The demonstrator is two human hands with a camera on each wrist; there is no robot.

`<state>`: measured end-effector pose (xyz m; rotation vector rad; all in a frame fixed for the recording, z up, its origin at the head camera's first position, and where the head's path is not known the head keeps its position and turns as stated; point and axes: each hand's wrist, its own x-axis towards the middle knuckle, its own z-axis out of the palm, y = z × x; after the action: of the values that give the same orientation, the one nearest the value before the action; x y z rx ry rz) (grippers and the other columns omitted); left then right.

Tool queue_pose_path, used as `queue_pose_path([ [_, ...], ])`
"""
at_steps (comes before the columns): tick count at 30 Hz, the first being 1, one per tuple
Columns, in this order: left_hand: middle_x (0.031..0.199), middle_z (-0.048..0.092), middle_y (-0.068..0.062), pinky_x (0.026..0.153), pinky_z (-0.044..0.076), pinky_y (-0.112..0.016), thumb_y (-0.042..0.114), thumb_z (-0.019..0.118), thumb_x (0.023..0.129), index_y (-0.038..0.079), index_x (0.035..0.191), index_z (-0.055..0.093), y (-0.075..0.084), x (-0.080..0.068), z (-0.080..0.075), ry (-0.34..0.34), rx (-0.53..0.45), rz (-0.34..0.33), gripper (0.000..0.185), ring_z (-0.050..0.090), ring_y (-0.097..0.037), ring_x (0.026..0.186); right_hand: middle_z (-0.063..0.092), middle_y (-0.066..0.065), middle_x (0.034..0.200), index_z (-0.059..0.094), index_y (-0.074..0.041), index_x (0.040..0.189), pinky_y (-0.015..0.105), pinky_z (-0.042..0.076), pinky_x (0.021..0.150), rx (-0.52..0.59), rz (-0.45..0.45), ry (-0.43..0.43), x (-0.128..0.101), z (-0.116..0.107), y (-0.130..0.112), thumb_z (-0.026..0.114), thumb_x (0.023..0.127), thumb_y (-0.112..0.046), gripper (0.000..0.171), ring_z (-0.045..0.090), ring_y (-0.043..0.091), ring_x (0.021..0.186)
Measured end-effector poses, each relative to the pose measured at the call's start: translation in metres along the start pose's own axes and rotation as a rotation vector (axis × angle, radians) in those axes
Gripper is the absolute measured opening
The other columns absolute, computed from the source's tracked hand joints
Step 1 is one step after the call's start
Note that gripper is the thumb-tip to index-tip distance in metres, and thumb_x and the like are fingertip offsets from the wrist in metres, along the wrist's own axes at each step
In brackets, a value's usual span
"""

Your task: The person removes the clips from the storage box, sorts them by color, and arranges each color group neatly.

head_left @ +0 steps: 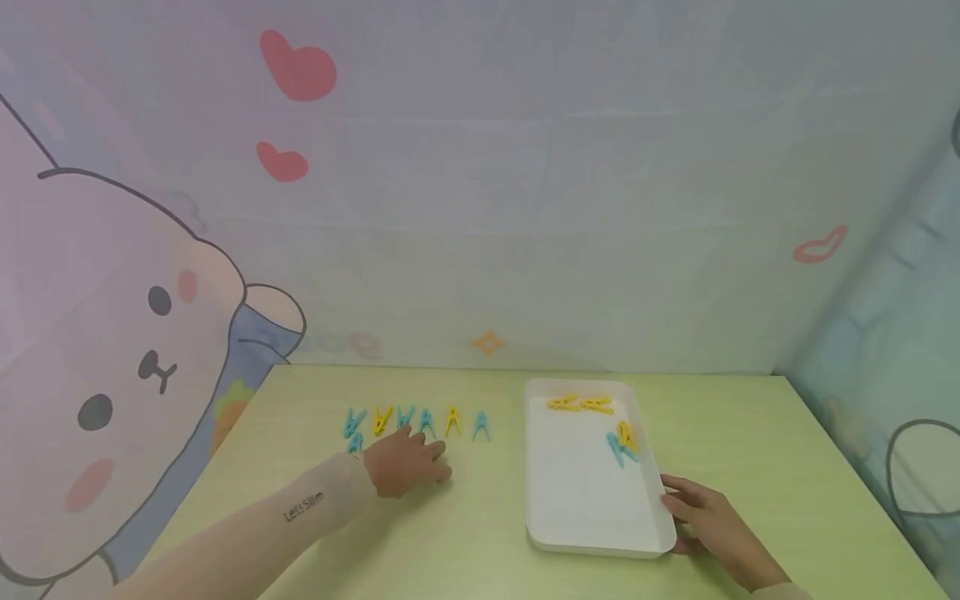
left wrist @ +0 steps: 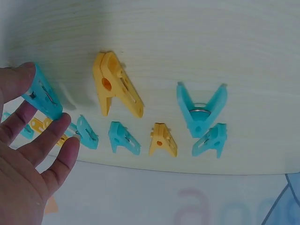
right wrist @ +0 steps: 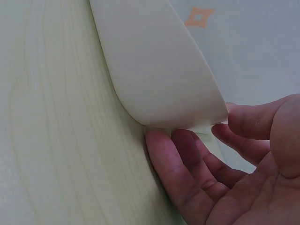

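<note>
Several blue and yellow clothespins point(head_left: 452, 419) lie in a row on the pale green table point(head_left: 750, 433). My left hand point(head_left: 438, 462) is just in front of that row. In the left wrist view, thumb and fingers pinch a blue clothespin point(left wrist: 42, 96), with a yellow clothespin point(left wrist: 117, 84) and another blue one point(left wrist: 200, 110) lying beside it. In the head view the hand hides the pinched clothespin. My right hand point(head_left: 678, 504) grips the near right corner of the white tray point(head_left: 577, 492). Its fingers point(right wrist: 173, 159) lie under the tray point(right wrist: 154, 70), and the thumb is on the rim.
The tray holds yellow clothespins point(head_left: 598, 405) at its far end and a yellow and blue pair point(head_left: 622, 442) by the right wall. A cartoon-printed cloth backdrop point(head_left: 480, 208) closes off the table's far and side edges.
</note>
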<state>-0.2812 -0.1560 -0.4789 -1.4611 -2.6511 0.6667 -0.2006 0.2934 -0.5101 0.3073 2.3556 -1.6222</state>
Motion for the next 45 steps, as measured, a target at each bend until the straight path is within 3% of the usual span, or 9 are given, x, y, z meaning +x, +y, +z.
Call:
queue_pose_path([
  [6,0.097,0.054,0.005,0.069,0.048,-0.035,0.012,0.078,0.085,0.032,0.107,0.06,-0.001,0.001,0.002,0.011,-0.015,-0.018,0.034,0.047,-0.016,0.069,0.057,0.023,0.128,0.042,0.004,0.145,0.041,0.058,0.073,0.026,-0.01,-0.002,0.0,0.0,0.001,0.058,0.101,-0.023,0.054,0.06,0.024,0.095],
  [14,0.101,0.053,0.006,0.062,0.043,-0.031,0.016,0.078,0.086,0.033,0.112,0.06,-0.002,-0.001,0.005,0.03,-0.02,-0.041,0.035,0.047,-0.015,0.068,0.057,0.023,0.128,0.042,0.004,0.145,0.041,0.057,0.073,0.036,0.0,-0.004,0.001,0.0,0.005,0.059,0.101,-0.023,0.055,0.06,0.024,0.095],
  [20,0.106,0.051,0.004,0.063,0.04,-0.03,0.005,0.068,0.086,0.03,0.118,0.058,-0.005,0.004,0.007,0.062,-0.12,-0.061,0.042,0.047,-0.014,0.074,0.057,0.023,0.127,0.042,0.004,0.145,0.041,0.058,0.072,0.022,0.001,0.004,0.0,-0.003,0.006,0.057,0.101,-0.021,0.053,0.06,0.024,0.094],
  [24,0.106,0.053,0.003,0.062,0.038,-0.03,-0.004,0.059,0.077,0.023,0.119,0.06,-0.011,0.011,0.002,0.114,-0.305,-0.094,0.05,0.047,-0.014,0.074,0.057,0.023,0.127,0.041,0.004,0.146,0.041,0.058,0.072,0.027,-0.002,0.0,0.0,-0.005,0.006,0.058,0.101,-0.022,0.054,0.06,0.024,0.094],
  [27,0.109,0.055,-0.001,0.063,0.042,-0.03,-0.003,0.06,0.08,0.016,0.122,0.06,-0.014,0.016,-0.002,0.167,-0.52,-0.114,0.045,0.052,-0.018,0.075,0.058,0.022,0.127,0.042,0.003,0.146,0.041,0.058,0.071,0.031,-0.003,0.001,0.001,-0.005,0.007,0.059,0.101,-0.023,0.054,0.059,0.023,0.094],
  [31,0.121,0.054,-0.009,0.082,0.051,-0.04,0.002,0.064,0.089,0.008,0.128,0.054,-0.013,0.025,-0.01,0.217,-0.881,-0.139,0.041,0.06,-0.03,0.097,0.058,0.022,0.128,0.043,0.003,0.145,0.042,0.058,0.071,0.036,-0.009,0.0,0.001,-0.004,0.006,0.058,0.101,-0.022,0.054,0.06,0.023,0.095],
  [35,0.131,0.05,-0.009,0.095,0.045,-0.05,0.008,0.063,0.094,0.01,0.132,0.05,-0.005,0.037,-0.022,0.255,-1.18,-0.179,0.04,0.054,-0.036,0.116,0.059,0.022,0.126,0.043,0.003,0.145,0.042,0.058,0.07,0.046,-0.017,0.002,0.002,-0.003,0.006,0.058,0.101,-0.021,0.053,0.062,0.024,0.095],
  [39,0.133,0.05,-0.004,0.093,0.046,-0.044,0.016,0.066,0.095,0.014,0.134,0.05,0.005,0.054,-0.037,0.301,-1.325,-0.21,0.043,0.053,-0.033,0.12,0.058,0.021,0.127,0.045,0.001,0.145,0.042,0.058,0.071,0.063,-0.029,-0.007,0.003,-0.001,0.008,0.059,0.1,-0.021,0.052,0.061,0.024,0.096],
  [45,0.131,0.052,-0.009,0.093,0.049,-0.037,0.012,0.07,0.093,0.007,0.133,0.051,0.021,0.082,-0.056,0.376,-1.497,-0.215,0.045,0.052,-0.039,0.122,0.057,0.021,0.129,0.043,0.002,0.145,0.042,0.058,0.073,0.063,-0.041,-0.023,0.002,-0.002,0.007,0.059,0.101,-0.023,0.054,0.06,0.025,0.098],
])
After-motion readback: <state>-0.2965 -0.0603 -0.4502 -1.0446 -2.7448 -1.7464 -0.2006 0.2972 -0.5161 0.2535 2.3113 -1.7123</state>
